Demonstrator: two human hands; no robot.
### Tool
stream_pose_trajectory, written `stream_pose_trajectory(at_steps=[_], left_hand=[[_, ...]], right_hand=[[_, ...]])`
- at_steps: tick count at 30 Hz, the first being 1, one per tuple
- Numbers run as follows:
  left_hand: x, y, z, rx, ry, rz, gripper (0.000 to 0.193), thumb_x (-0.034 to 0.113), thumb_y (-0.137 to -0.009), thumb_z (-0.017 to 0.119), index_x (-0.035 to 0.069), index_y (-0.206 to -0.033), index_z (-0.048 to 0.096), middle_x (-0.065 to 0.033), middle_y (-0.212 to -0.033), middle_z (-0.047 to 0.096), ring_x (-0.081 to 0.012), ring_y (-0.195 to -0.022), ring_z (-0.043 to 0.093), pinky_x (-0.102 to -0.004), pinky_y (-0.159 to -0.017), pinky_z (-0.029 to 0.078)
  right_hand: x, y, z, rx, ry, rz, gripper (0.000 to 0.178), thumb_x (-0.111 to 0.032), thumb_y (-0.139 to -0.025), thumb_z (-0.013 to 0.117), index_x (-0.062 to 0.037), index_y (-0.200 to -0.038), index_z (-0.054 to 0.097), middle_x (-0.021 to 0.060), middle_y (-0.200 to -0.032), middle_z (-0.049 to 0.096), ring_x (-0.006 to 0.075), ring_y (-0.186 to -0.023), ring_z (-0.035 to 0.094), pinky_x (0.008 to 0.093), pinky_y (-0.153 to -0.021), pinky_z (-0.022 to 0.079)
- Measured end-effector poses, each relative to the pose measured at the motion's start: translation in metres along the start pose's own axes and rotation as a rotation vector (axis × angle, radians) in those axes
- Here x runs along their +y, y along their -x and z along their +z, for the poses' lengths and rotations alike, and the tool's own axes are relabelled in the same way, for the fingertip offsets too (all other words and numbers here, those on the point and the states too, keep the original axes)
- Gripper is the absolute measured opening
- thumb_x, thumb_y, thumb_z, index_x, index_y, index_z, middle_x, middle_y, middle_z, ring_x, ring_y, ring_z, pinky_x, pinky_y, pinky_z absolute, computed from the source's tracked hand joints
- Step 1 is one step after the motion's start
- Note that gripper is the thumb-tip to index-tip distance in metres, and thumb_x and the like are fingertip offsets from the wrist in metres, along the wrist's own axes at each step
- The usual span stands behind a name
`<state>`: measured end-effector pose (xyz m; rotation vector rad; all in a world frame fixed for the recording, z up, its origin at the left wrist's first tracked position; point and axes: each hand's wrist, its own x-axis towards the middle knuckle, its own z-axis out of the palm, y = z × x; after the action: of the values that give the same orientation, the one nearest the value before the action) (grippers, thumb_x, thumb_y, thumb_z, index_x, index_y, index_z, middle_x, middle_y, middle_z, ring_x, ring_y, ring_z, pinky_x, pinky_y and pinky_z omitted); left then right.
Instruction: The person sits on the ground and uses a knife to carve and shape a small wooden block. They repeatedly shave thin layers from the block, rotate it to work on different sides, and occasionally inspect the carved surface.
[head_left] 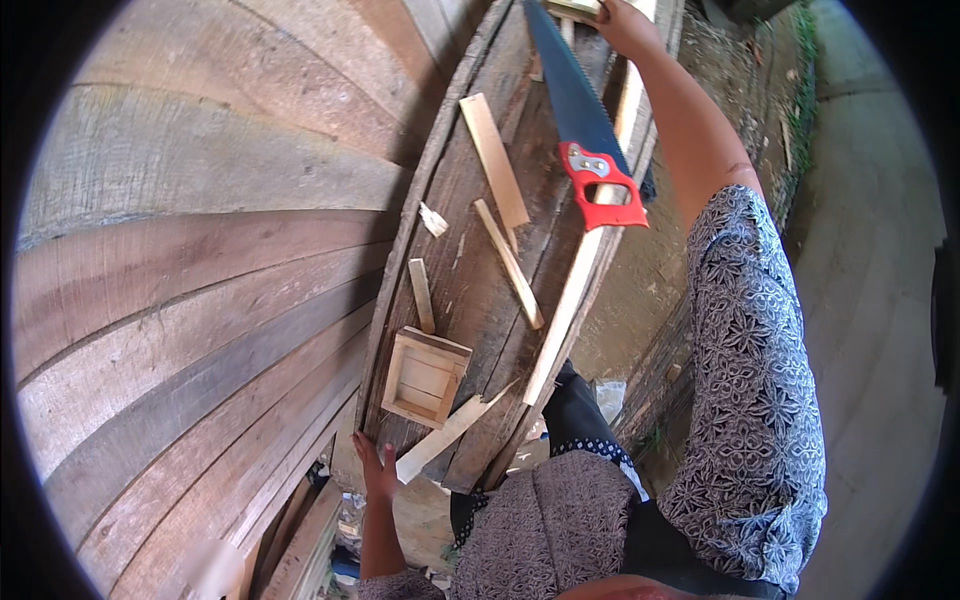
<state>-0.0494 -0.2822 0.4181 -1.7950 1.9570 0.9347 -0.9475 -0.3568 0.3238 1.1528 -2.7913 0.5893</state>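
Note:
My right hand [630, 28] reaches to the far end of the wooden bench [470, 280], its fingers closed on the edge of a pale wooden piece [578, 8] that the picture's top cuts off. Just below lies a handsaw [578, 90] with a dark blade and red handle, the handle toward me. At the bench's near left corner my left hand [375, 468] rests with fingers stretched and apart, holding nothing. Close to it sits a small square wooden frame [427, 378] with a boarded inside. Beside the frame a splintered pale offcut [440, 440] lies at a slant.
On the bench lie a flat board [495, 160], a thin stick [508, 265], a short strip [421, 295] and a wood chip [433, 220]. A long pale batten [565, 310] runs along its right side. Large planks [220, 160] stand close on the left.

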Motion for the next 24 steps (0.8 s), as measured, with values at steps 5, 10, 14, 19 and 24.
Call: stream_pose_trajectory(at_steps=[5,10,14,19,24], left_hand=[[0.006,-0.001,-0.007,-0.011,0.022,-0.023,0.087,0.054,-0.099,0.045,0.001,-0.157,0.007,-0.0281,-0.163,0.002,-0.0413,-0.152,0.002,-0.0463,-0.122,0.009],[-0.002,0.005,-0.007,-0.031,0.051,-0.016,0.087,0.055,-0.099,0.044,0.001,-0.157,0.008,-0.0269,-0.163,0.002,-0.0409,-0.152,0.002,-0.046,-0.122,0.009],[-0.004,0.005,-0.007,-0.046,0.081,-0.007,0.086,0.055,-0.1,0.044,0.001,-0.157,0.01,-0.0262,-0.163,0.003,-0.0404,-0.152,0.002,-0.0457,-0.122,0.009],[-0.022,0.005,-0.015,-0.057,0.13,0.075,0.082,0.051,-0.1,0.046,0.002,-0.157,0.014,-0.0261,-0.163,0.006,-0.0408,-0.152,0.005,-0.0458,-0.122,0.009],[-0.035,0.006,-0.033,-0.039,-0.043,0.289,0.085,0.042,-0.092,0.062,0.001,-0.155,0.023,-0.0276,-0.161,0.015,-0.045,-0.148,0.017,-0.0483,-0.121,0.017]], right_hand=[[0.003,-0.006,0.03,-0.025,0.105,0.038,0.017,-0.02,-0.092,0.051,-0.0089,-0.095,0.063,0.0168,-0.093,0.068,0.0397,-0.094,0.065,0.0497,-0.08,0.051],[-0.022,0.011,0.004,-0.065,0.032,-0.047,0.012,-0.013,-0.088,0.052,-0.0078,-0.093,0.061,0.0163,-0.097,0.067,0.0396,-0.095,0.064,0.0477,-0.082,0.051],[-0.045,0.032,-0.044,0.004,0.026,-0.03,0.01,-0.015,-0.086,0.055,-0.0085,-0.091,0.062,0.0162,-0.096,0.067,0.0381,-0.093,0.064,0.0479,-0.082,0.051],[-0.051,0.088,-0.121,0.103,-0.228,0.137,0.017,-0.025,-0.084,0.067,-0.0096,-0.09,0.065,0.0138,-0.095,0.07,0.0365,-0.09,0.066,0.0445,-0.079,0.052],[-0.071,0.211,-0.23,0.115,-0.739,0.392,0.028,-0.025,-0.085,0.078,-0.0102,-0.085,0.054,0.0016,-0.077,0.065,0.0063,-0.063,0.056,0.0261,-0.056,0.045]])
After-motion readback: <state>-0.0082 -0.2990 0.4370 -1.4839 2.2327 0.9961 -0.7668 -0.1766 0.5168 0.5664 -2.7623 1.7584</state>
